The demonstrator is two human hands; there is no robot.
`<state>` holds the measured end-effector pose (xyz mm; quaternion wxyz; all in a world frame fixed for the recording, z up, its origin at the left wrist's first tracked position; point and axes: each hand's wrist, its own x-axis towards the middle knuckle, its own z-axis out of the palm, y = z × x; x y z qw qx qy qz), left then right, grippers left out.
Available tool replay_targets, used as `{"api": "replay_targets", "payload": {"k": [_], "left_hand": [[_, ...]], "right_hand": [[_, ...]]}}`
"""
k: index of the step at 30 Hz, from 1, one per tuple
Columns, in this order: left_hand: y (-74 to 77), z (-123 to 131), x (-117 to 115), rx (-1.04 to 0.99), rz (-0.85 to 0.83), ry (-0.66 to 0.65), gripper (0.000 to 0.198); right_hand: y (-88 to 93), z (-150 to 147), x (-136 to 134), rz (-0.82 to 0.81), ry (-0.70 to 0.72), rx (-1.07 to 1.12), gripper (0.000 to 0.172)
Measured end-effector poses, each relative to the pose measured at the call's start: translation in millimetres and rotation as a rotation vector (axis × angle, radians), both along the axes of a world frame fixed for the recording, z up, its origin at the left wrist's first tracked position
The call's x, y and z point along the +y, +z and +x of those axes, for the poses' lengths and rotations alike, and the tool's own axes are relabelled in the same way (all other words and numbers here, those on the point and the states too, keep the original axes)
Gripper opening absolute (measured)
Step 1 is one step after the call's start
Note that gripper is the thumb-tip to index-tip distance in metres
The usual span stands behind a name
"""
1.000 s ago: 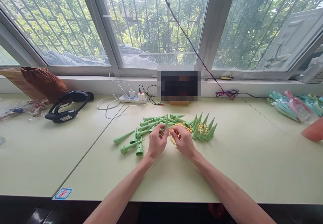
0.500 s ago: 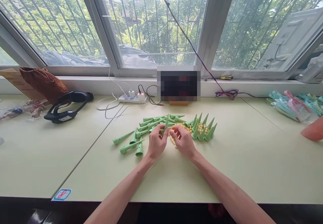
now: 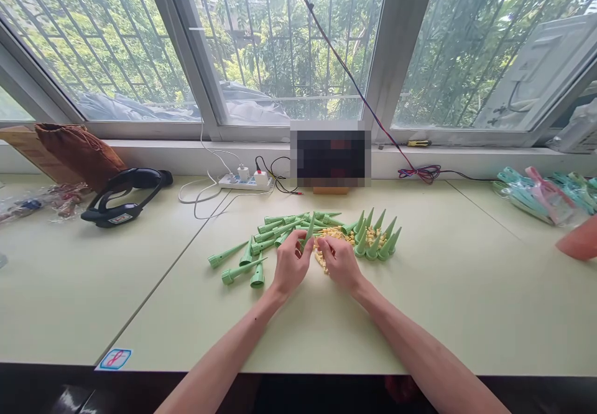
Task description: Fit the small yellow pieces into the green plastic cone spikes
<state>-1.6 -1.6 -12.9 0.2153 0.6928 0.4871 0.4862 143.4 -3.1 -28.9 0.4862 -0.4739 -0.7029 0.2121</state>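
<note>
My left hand (image 3: 291,263) is closed around a green plastic watering spike (image 3: 311,226), its pointed end up. Close beside it, my right hand (image 3: 342,262) has its thumb and fingers pinched together near the spike; whatever they hold is hidden. Small yellow plastic pieces (image 3: 321,262) lie in a pile under and behind my hands. To the left, several loose green spikes (image 3: 240,271) lie on their sides, with more heaped behind. On the right, several green spikes (image 3: 372,250) stand upright on their wide ends, around more yellow pieces.
A pale table (image 3: 448,302) carries everything. Along its back are a white power strip (image 3: 245,181) with cables and a blurred-out screen (image 3: 331,156). A black headset (image 3: 125,196) and brown pouch (image 3: 81,153) sit left; bagged straps (image 3: 536,196) and an orange object (image 3: 578,239) sit right.
My right hand's fingers have curled in and pinched more tightly near the spike. The left hand with the spike has shifted very slightly to the right.
</note>
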Motion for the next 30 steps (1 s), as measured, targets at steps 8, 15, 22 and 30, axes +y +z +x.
{"api": "replay_targets", "payload": {"k": [8,15,22,30], "left_hand": [[-0.1,-0.5,1.2,-0.001,0.008,0.031,0.022],[0.8,-0.7,1.3,-0.013,0.002,0.038,0.022],[-0.6,-0.3,0.5,0.001,0.016,0.002,0.02],[1.3,-0.3,1.0,-0.015,-0.019,0.04,0.021]], "right_hand": [[7.9,-1.3,-4.5,-0.011,0.005,0.063,0.031],[7.1,-2.8,-4.6,0.016,0.051,0.085,0.019],[0.9,-0.3,0.1,0.003,-0.009,0.014,0.04],[6.8,-2.1,-4.1,-0.02,0.032,0.086,0.024]]}}
